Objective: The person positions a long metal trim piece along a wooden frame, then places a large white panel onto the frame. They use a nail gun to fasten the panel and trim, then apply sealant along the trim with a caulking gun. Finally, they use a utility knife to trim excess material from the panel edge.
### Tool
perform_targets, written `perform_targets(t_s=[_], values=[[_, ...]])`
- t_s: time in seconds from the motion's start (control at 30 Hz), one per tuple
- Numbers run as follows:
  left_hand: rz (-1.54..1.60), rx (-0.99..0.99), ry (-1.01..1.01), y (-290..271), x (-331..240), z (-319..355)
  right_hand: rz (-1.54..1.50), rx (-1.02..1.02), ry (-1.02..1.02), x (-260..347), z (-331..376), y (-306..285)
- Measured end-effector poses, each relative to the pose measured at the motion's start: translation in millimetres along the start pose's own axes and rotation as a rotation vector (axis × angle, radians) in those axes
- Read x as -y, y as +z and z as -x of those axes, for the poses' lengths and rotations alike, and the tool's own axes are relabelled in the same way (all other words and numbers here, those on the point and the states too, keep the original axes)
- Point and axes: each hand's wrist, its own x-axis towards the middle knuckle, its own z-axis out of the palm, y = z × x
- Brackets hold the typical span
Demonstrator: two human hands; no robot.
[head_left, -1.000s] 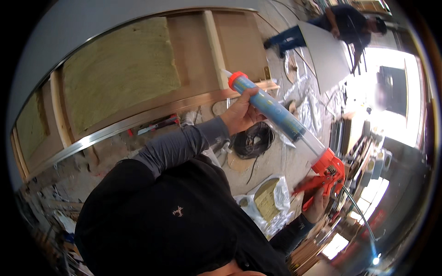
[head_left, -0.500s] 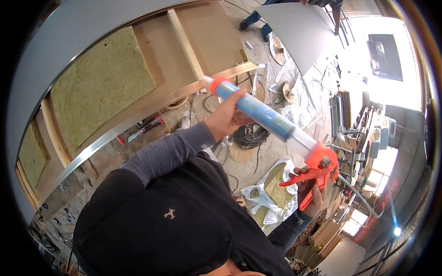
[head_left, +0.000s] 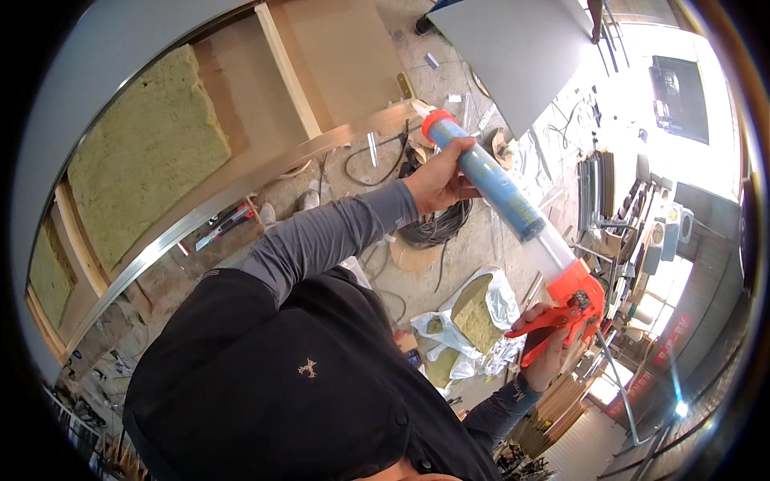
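Note:
A caulking gun is held across my front in both hands. Its clear barrel holds a blue cartridge [head_left: 497,186] with an orange cap [head_left: 437,124] at the upper end. My left hand [head_left: 437,183] grips the barrel just below that cap. My right hand [head_left: 547,346] is closed around the orange trigger handle [head_left: 571,306] at the lower end. The gun slants from upper left down to lower right, above a littered floor.
A timber frame [head_left: 293,76] filled with yellow-green insulation [head_left: 144,152] lies at the left, edged by a metal profile [head_left: 241,188]. A grey board [head_left: 513,48] lies above. A black cable coil [head_left: 437,228] and plastic bags with insulation offcuts [head_left: 473,313] sit on the floor.
Both hands keep hold of the gun. It now slants more steeply, its handle lower, and the whole scene has swung as my head turned.

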Motion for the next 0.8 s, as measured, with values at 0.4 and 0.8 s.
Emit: perform_targets(t_s=[0.4,0.8], values=[[0.09,-0.052,0.123,-12.9,-13.9,107.2,0.054,0.098,0.081,33.5,16.2,29.1],[0.196,-0.074,0.295,-95.7,-40.2,356.1,0.092,0.255,0.024,13.3,175.4,167.8]])
